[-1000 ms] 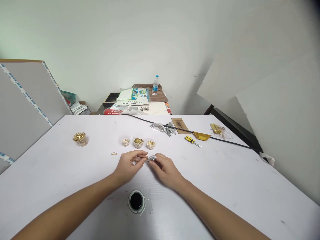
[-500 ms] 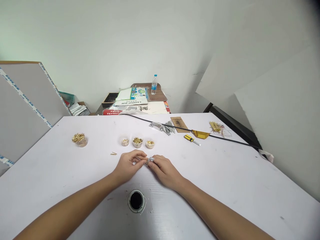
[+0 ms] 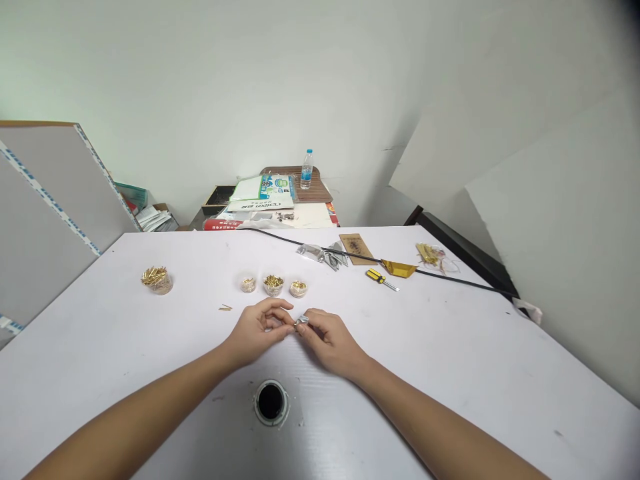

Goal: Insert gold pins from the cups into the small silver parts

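Between my hands is a small silvery metal piece (image 3: pixel 302 321), partly hidden by fingers. My right hand (image 3: pixel 326 339) pinches it between thumb and fingers. The thumb and index finger of my left hand (image 3: pixel 260 331) close together at its left side, on a tiny part I cannot make out. Just beyond the hands stand three small clear cups: the left cup (image 3: pixel 248 285), the middle cup (image 3: pixel 273 285) with brass-coloured pieces, and the right cup (image 3: pixel 299 289). A few thin brass pins (image 3: pixel 225 307) lie left of my left hand.
A larger tub of brass pins (image 3: pixel 158 280) stands at the left. Near me is a round dark-centred container (image 3: pixel 271 402). Behind lie a yellow screwdriver (image 3: pixel 382 279), grey blade-like pieces (image 3: pixel 335 256), brown card (image 3: pixel 356 248) and a black cable (image 3: pixel 465 281).
The fingers of both hands have shifted slightly around the silvery piece, which now looks tilted differently. The whole view has drifted a little.
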